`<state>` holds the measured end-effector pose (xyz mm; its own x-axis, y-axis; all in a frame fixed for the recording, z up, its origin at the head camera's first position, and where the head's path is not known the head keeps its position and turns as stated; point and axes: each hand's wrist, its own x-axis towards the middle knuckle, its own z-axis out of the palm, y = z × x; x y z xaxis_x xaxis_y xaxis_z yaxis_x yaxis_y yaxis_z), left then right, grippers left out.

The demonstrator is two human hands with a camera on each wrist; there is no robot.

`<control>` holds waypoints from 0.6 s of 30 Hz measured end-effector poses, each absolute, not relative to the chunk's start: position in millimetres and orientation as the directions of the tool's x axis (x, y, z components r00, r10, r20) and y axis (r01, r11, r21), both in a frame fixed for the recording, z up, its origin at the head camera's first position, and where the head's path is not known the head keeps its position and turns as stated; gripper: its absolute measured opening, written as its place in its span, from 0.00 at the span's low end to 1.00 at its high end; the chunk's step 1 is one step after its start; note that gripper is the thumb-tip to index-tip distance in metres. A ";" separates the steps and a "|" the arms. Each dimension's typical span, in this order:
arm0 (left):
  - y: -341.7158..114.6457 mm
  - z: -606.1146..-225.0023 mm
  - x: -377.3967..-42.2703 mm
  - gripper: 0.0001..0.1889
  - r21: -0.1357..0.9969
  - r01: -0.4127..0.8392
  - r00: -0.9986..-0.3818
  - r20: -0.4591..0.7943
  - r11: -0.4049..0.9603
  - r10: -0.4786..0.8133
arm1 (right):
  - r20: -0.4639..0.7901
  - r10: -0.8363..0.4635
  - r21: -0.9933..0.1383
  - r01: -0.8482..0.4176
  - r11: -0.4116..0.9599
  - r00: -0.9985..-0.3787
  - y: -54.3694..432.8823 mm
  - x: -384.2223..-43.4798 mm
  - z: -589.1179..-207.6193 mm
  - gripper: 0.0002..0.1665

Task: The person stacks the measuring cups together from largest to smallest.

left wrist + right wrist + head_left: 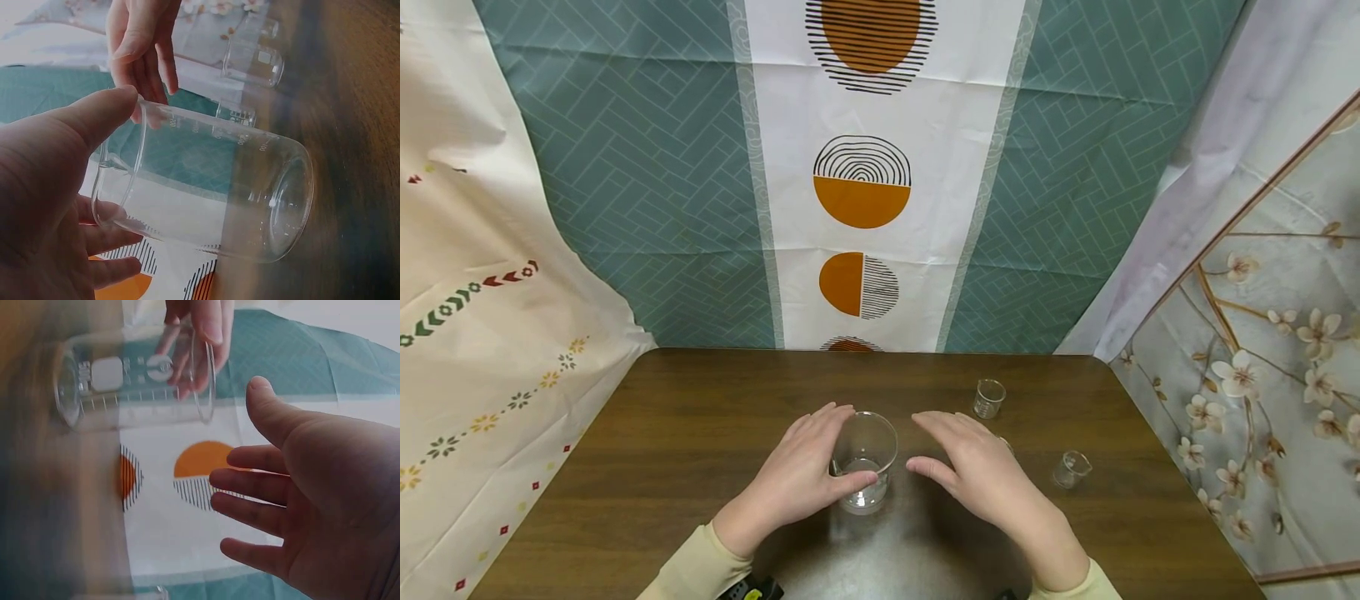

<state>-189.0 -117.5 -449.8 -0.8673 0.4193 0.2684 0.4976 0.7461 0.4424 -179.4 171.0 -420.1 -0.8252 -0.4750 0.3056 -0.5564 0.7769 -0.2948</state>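
Observation:
A large clear glass beaker (867, 446) with white printed markings stands upright on the table. My left hand (808, 467) is around its upper part, with the thumb in front and the fingers to the left and behind. In the left wrist view, the thumb tip (128, 97) is right at the rim, while the lower fingers are spread beyond the glass. To the right of the beaker, my right hand (973, 467) holds nothing. Its palm faces the glass across a gap, fingers extended and spread in the right wrist view (294, 487).
Small glass beakers (989, 400) stand at the right: one toward the back, another (1071, 471) nearer the right edge, a third mostly hidden behind my right hand. The brown wooden table (700, 425) meets patterned cloths (647, 167) at its back and sides.

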 end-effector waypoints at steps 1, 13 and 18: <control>-117.5 -449.9 -189.0 0.48 0.443 0.497 -0.868 0.267 0.747 0.419 | 0.303 -0.463 -0.301 -0.544 0.783 -0.833 173.4 -180.1 -419.5 0.38; -117.6 -449.9 -188.6 0.49 0.456 0.483 -0.875 0.241 0.747 0.419 | 0.323 -0.387 -0.343 -0.488 0.802 -0.864 198.6 -186.8 -419.2 0.41; -117.9 -449.7 -188.9 0.49 0.457 0.481 -0.877 0.240 0.748 0.417 | 0.311 -0.363 -0.358 -0.462 0.812 -0.878 210.1 -186.9 -420.9 0.41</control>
